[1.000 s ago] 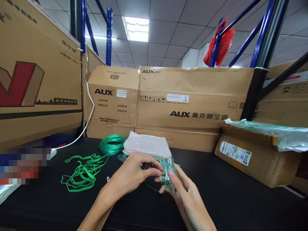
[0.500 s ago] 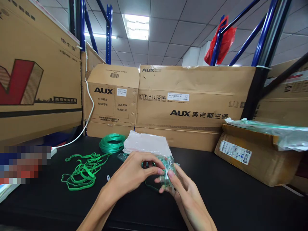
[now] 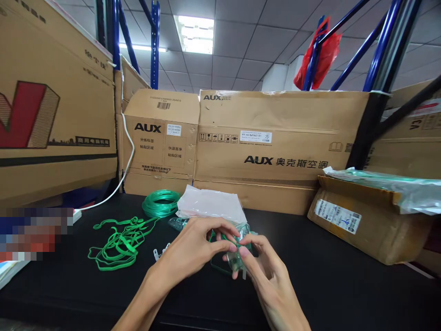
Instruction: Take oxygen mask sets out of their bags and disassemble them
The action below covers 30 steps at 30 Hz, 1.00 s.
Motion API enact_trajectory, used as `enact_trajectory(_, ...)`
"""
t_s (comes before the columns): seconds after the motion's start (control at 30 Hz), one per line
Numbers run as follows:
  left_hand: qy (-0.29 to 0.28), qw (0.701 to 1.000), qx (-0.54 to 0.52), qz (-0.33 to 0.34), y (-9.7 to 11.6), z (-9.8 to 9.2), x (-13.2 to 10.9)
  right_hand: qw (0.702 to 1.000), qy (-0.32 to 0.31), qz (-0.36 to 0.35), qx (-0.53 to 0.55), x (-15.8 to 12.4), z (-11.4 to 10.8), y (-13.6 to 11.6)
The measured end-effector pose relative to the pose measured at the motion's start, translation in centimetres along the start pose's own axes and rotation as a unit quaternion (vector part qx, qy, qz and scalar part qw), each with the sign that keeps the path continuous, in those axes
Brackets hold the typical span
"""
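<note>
Both hands meet over the black table, around a clear greenish plastic mask [image 3: 235, 262]. My left hand [image 3: 198, 246] has its thumb and fingers pinched together at the upper left of the mask. A thin green strap [image 3: 217, 269] loops down beside those fingertips; its attachment is hidden. On the other side, my right hand [image 3: 270, 271] grips the mask, thumb and forefinger meeting near the left fingertips. Left of my left wrist lie small silvery strips [image 3: 157, 254]. Farther left is a loose tangle of green elastic cord [image 3: 119, 246].
A coil of green tubing [image 3: 160, 203] lies at the back beside a white plastic packet [image 3: 212, 204]. An open carton [image 3: 372, 230] topped with bagged items stands on the right. Cardboard panels [image 3: 282, 138] wall off the back. At left are a white power strip [image 3: 77, 215] and cable.
My right forefinger has come round to the front of the mask, closing with the thumb near my left fingertips. The mask has turned slightly. More silvery strips show beside my left wrist.
</note>
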<state>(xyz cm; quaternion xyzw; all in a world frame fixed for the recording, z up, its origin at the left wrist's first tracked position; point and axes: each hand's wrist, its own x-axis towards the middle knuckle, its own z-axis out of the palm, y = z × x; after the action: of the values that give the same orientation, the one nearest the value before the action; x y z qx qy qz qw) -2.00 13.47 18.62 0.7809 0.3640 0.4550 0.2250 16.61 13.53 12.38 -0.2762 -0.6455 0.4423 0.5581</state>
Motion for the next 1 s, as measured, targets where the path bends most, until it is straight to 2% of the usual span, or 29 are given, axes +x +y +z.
enact_trajectory(0.2, -0.011, 1.000, 0.001, -0.006, 0.0, 0.0, 0.0, 0.999, 0.021, -0.040, -0.013, 0.2, 0.1, -0.7)
enact_trajectory(0.33, -0.035, 0.998, 0.040, -0.025, -0.2, -0.7, -0.2, 0.995, 0.056, -0.063, -0.050, 0.3, -0.1, -0.4)
enact_trajectory(0.53, -0.040, 0.993, 0.102, -0.032, -1.0, -1.4, -0.5, 0.988, 0.108, -0.068, -0.093, 0.3, -0.2, -0.5)
enact_trajectory(0.7, -0.089, 0.990, 0.097, -0.055, -1.0, -1.1, -0.8, 0.985, 0.114, -0.071, -0.107, 0.3, 0.0, -0.8)
enact_trajectory(0.87, -0.084, 0.986, 0.118, -0.086, -0.7, -1.1, -0.7, 0.987, 0.106, -0.057, -0.107, 0.4, 0.0, -0.5)
enact_trajectory(1.0, -0.082, 0.983, 0.125, -0.102, -1.2, -1.4, -0.5, 0.988, 0.099, -0.042, -0.112, 0.4, -0.2, -0.4)
